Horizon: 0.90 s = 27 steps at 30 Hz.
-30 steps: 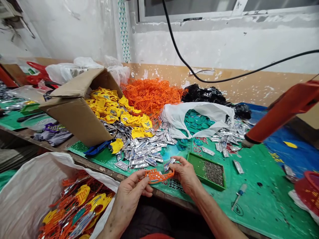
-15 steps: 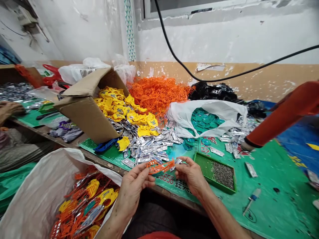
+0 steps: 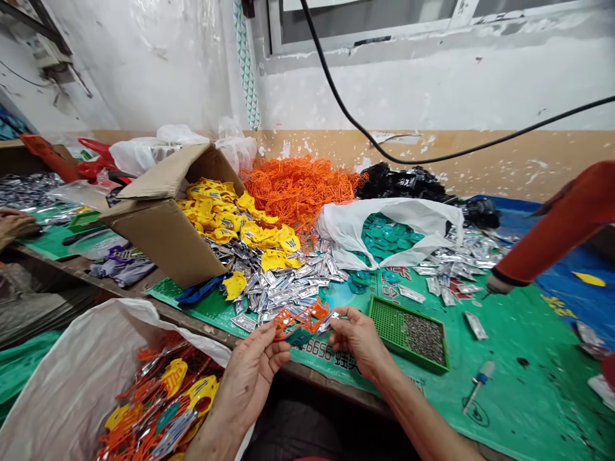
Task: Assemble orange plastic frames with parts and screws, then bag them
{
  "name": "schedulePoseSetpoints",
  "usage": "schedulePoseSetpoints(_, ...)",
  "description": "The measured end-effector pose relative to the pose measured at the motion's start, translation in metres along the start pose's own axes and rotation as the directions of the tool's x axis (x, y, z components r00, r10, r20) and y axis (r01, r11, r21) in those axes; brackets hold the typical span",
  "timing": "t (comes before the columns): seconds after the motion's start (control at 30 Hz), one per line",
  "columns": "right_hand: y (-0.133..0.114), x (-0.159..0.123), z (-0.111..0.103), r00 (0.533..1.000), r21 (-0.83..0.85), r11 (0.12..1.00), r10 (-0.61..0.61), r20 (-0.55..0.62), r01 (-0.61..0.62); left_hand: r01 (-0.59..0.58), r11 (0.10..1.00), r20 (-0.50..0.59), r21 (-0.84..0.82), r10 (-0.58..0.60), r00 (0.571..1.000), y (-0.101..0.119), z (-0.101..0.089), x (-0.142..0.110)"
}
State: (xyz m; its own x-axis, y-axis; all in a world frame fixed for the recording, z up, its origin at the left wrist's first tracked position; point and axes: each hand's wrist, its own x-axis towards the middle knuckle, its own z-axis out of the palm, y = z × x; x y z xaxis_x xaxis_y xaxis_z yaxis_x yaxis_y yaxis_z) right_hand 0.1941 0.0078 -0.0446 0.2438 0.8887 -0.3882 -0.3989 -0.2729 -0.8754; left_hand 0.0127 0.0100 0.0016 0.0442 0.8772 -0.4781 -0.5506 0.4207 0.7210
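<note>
The person's left hand (image 3: 247, 390) and right hand (image 3: 358, 339) cover parts of the orange plastic lattice (image 3: 300, 320), and the silver strip (image 3: 331, 318) pinched at the right hand is too small to read. The grey bits in the green perforated tray (image 3: 384, 320) are too small to identify. The right edge cuts off an orange tubular tool (image 3: 562, 224), perhaps a heat gun. The left edge cuts off a co-worker's hand (image 3: 14, 224), and the cardboard box (image 3: 163, 237) hides part of the yellow plastic pieces (image 3: 216, 211).
</note>
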Motion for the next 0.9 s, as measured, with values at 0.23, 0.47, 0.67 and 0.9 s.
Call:
schedulePoseSetpoints(0.23, 0.005, 0.005, 0.005, 0.999, -0.003, 1.000, -0.013, 0.033, 0.013, -0.009, 0.999, -0.038, -0.053, 0.007, 0.999, 0.004, -0.001, 0.001)
schedulePoseSetpoints(0.47, 0.007, 0.004, 0.010, 0.999, 0.026, 1.000, -0.017, 0.051, 0.015, -0.003, 0.999, -0.076, -0.039, 0.000, 0.997, 0.008, 0.001, -0.001)
schedulePoseSetpoints(0.67, 0.009, 0.013, 0.016, 0.999, 0.021, 0.999, -0.031, 0.039, 0.030, -0.002, 0.999, -0.053, 0.054, 0.005, 0.999, -0.005, -0.010, 0.018)
schedulePoseSetpoints(0.9, 0.013, 0.015, 0.013, 0.996, 0.003, 0.998, -0.067, 0.065, 0.067, -0.005, 0.995, -0.009, 0.095, 0.006, 1.000, -0.006, -0.009, 0.016)
